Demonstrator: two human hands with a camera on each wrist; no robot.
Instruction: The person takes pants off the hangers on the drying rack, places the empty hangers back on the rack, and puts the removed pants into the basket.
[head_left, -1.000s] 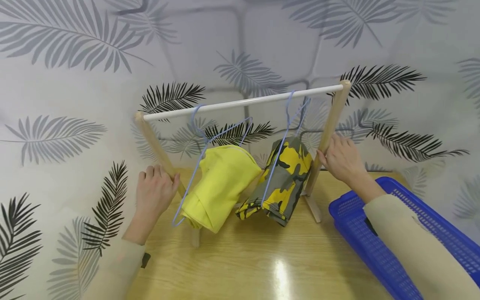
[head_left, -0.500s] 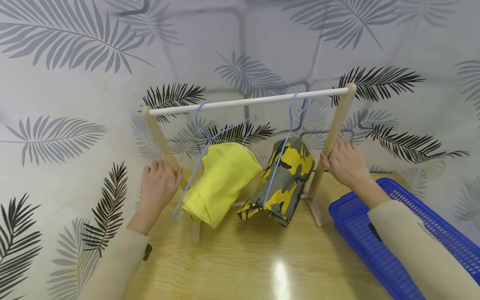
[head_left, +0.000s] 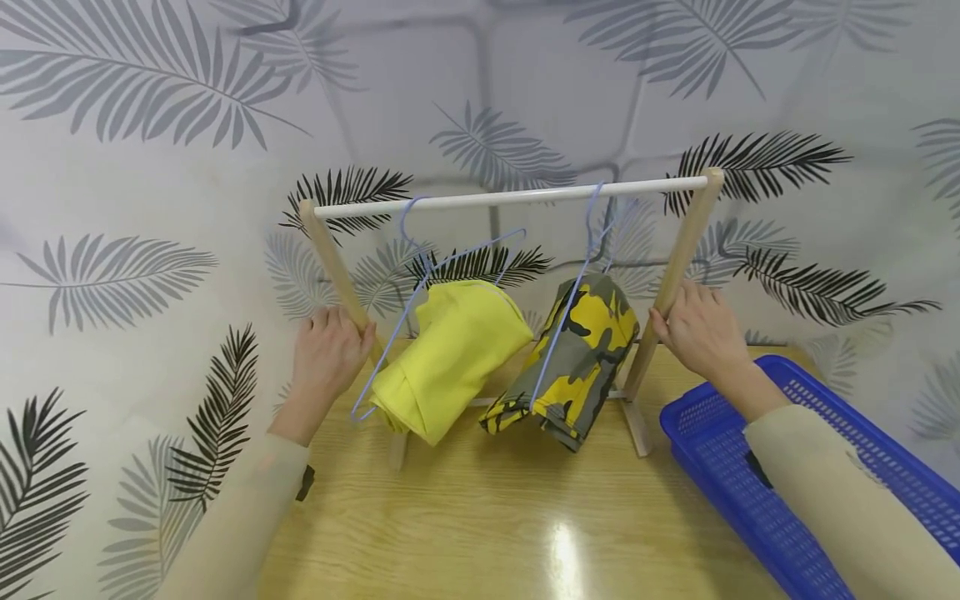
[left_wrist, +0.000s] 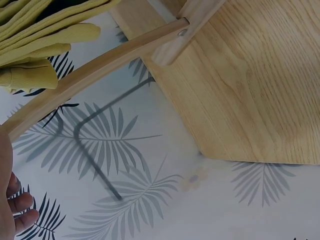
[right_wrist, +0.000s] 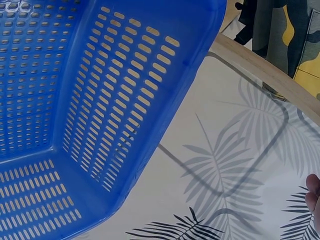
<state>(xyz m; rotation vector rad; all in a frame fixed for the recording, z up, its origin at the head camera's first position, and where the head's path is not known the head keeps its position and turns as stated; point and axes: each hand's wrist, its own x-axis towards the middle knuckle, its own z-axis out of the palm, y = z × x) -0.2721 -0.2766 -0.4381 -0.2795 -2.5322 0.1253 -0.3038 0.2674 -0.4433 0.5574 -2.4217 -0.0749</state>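
A small wooden clothes rack (head_left: 510, 198) with a white rail stands on the table. My left hand (head_left: 327, 354) holds its left post (head_left: 337, 271), thumb on the near side; part of that hand (left_wrist: 20, 207) shows in the left wrist view. On the opposite post (head_left: 684, 250), my right hand (head_left: 701, 333) has its grip, fingers partly hidden. From the rail hang two blue hangers. One hanger (head_left: 408, 312) carries a folded yellow garment (head_left: 453, 354); the other hanger (head_left: 562, 325) bears a folded grey, black and yellow camouflage garment (head_left: 588, 358).
A blue perforated plastic basket (head_left: 720, 467) sits on the right side, under my right forearm. The wood-grain table (head_left: 450, 525) extends in front of the rack. Behind stands a pale leaf-patterned wall covering (head_left: 525, 75).
The rack has shifted to the right, its left end also farther back, so the rail looks more level. Both hands moved along with it, and the garments swung slightly.
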